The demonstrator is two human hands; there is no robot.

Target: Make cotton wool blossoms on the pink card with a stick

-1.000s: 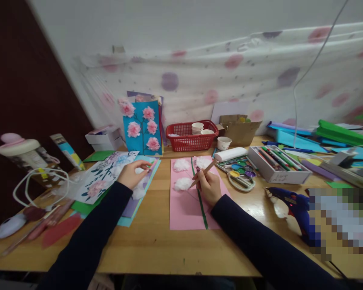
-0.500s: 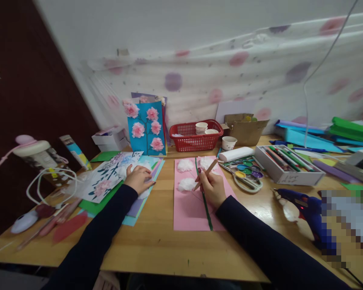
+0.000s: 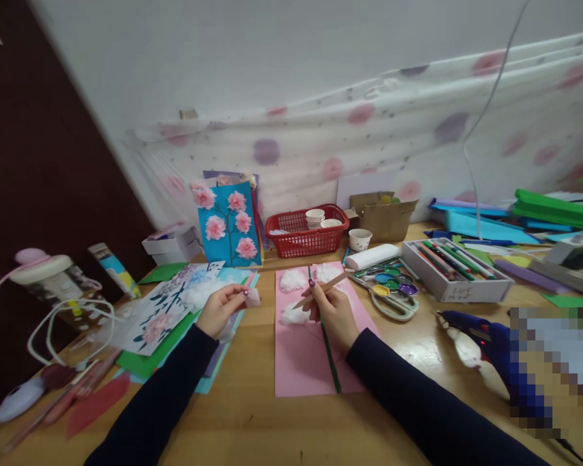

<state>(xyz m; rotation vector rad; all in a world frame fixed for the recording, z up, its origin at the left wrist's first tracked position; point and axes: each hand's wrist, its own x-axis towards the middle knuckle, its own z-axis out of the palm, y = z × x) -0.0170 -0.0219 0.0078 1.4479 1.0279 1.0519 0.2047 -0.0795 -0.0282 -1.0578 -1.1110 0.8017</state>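
Observation:
My left hand (image 3: 219,309) is closed in a pinch on a small pale pinkish-white scrap (image 3: 252,298); whether it is cotton or thin paper is unclear. Beside that hand, fluffy white cotton (image 3: 199,295) lies over coloured sheets and a flower picture (image 3: 161,323). Over the pink sheet (image 3: 296,369), my right hand (image 3: 334,317) grips a light-brown wooden stick (image 3: 334,281), its pointed end down to the left. White cotton tufts (image 3: 292,280) sit on the pink sheet, along with a dark green painted stem (image 3: 331,359). My right hand covers part of the stem and tufts.
A blue card with pink flowers (image 3: 230,223) stands at the back, beside a red basket (image 3: 306,244) holding paper cups. To the right are scissors (image 3: 401,310), paint pots (image 3: 383,291), a box of pencils (image 3: 459,285) and a blue glue gun (image 3: 480,333). A bottle (image 3: 43,278) stands left.
My left hand has lifted from the cotton and sheets, turned, and now pinches a small pale scrap. My right hand stays over the pink sheet with the stick. The view has shifted slightly.

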